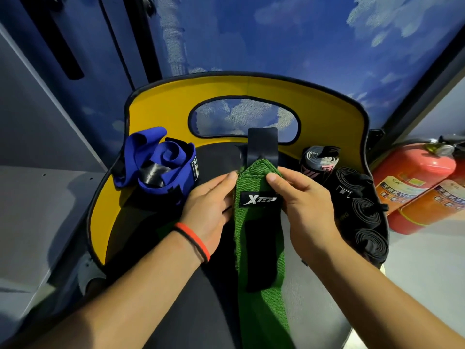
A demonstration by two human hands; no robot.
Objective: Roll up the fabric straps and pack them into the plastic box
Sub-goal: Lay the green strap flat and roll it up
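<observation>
Green strap (259,222), one: flat down the middle of the seat (216,157), left hand (208,205) and right hand (302,197) each with grip pinching its far end, probably squaring it to start rolling; rolled black straps (362,210) along right edge; plastic box unseen.

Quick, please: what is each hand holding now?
Left hand: pinches the green woven fabric strap.
Right hand: pinches the same strap.

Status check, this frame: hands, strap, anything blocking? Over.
Left hand and right hand pinch green strap far end. Strap flat, unrolled. Black rolls right, blue straps left; box unseen.
</observation>
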